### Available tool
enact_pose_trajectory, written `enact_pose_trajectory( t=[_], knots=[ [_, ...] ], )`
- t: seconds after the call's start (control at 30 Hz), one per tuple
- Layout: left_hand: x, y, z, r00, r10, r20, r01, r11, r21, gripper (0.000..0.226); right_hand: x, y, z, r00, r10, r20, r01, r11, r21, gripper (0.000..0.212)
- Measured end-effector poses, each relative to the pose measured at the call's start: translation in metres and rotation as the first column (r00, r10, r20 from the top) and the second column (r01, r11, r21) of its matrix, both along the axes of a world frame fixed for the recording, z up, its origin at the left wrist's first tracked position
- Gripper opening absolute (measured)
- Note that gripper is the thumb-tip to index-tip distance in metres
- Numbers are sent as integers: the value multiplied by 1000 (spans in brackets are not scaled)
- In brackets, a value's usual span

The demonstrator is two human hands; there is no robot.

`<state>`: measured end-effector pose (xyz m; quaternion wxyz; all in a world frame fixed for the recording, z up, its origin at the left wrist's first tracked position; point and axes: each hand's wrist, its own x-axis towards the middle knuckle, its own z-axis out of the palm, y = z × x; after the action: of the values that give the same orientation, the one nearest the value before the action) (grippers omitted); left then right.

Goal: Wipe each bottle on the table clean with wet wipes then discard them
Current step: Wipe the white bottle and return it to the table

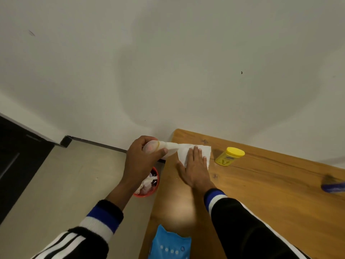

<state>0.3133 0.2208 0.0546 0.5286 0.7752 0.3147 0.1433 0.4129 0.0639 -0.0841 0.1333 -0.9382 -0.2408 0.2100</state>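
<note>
Fingers of the left hand (pixel 144 157) are curled round a pale translucent plastic bottle (pixel 164 147), thumb laid along its near side. Bottle lies almost level, held over the left edge of the brown wooden table (pixel 261 193); its narrow end points right, toward the other hand.

Right hand (pixel 196 168) is flat, fingers straight and together, pressing a white wet wipe sheet (pixel 192 152) onto the tabletop. Wipe sticks out past the fingertips and to both sides of them; its far left corner meets the bottle's narrow end. Cannot tell if the wipe wraps that end or just touches it.

Around:
- Short yellow plastic jar with a yellow lid (pixel 230 156), upright, just right of the right fingertips, apart from the wipe.
- Blue wet wipes pack with white dots (pixel 170 243), at the near table edge, well behind the right wrist.
- Dark blue object (pixel 333 186) at the far right edge of view, blurred, cannot identify.
- Red round bin (pixel 150 184) on the floor under the left wrist, crumpled white wipes inside; forearm hides part of its rim.
- Pale wall (pixel 168 62) beyond the fingers, grey floor (pixel 65 184) to the left.

Both sleeves black, with blue and white striped cuffs. Only the jar stands near the wipe's right edge.
</note>
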Motion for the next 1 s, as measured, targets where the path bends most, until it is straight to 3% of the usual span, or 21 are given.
enact_pose_trajectory(
  t=[0.23, 0.4, 0.47, 0.57, 0.6, 0.67, 0.73, 0.8, 0.93, 1.0],
  knots=[
    [3, -1, -5, 1000, -21, 19, 21, 1000, 3, 36, -12, 8, -20, 996, 27, 89, -21, 998, -62, 98],
    [4, 2, -2, 1000, -14, 28, 14, 1000, 3, 33, -31, 10, -29, 932, 354, 73, -353, 935, -30, 92],
    [3, 3, -2, 1000, -19, 18, 19, 1000, 5, 33, -14, 2, -27, 945, 314, 91, -312, 950, -29, 89],
    [-1, 3, -5, 1000, -13, 2, 13, 1000, 18, 33, 12, -2, -18, 993, 75, 94, -68, 995, -74, 88],
    [-2, 2, -6, 1000, -11, -3, 11, 1000, 21, 33, 11, -1, -17, 995, 70, 74, -65, 995, -75, 89],
    [-3, -1, -10, 1000, 1, 5, -1, 1000, -2, 32, -10, -5, -19, 959, 277, 67, -273, 960, -57, 89],
    [-6, -5, -14, 1000, 11, 14, -11, 1000, -27, 31, -31, -23, -24, 807, 583, 94, -581, 812, -47, 83],
    [-6, -9, -16, 1000, -1, -5, 1, 1000, -14, 31, -26, -44, -25, 718, 686, 118, -684, 727, -62, 75],
    [-4, -13, -17, 1000, 13, -7, -13, 1000, -7, 32, -11, -37, -20, 912, 394, 110, -384, 918, -102, 75],
    [-3, -15, -16, 1000, 21, 1, -21, 1000, -16, 31, -32, -25, -20, 899, 425, 100, -419, 905, -76, 78]
  ],
)
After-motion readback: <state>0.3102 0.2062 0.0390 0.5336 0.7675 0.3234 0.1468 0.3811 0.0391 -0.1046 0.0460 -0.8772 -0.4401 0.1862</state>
